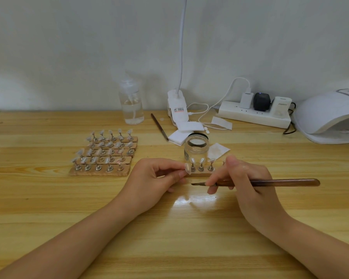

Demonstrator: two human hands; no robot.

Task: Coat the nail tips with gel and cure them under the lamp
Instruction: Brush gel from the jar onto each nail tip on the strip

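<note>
nail tip [186,168], clear and glossy, pinched in left hand [159,179].

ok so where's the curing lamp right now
In the head view the white curing lamp sits at the table's far right edge, just right of the power strip, opening facing left.

a pale wooden table [48,198] with visible plank grain fills the near and middle ground and runs to a plain white wall [69,47] at the far side. a bright patch of light [191,199] glares on the tabletop near the middle. the wall looks evenly lit, dimmer toward the far left.
</note>
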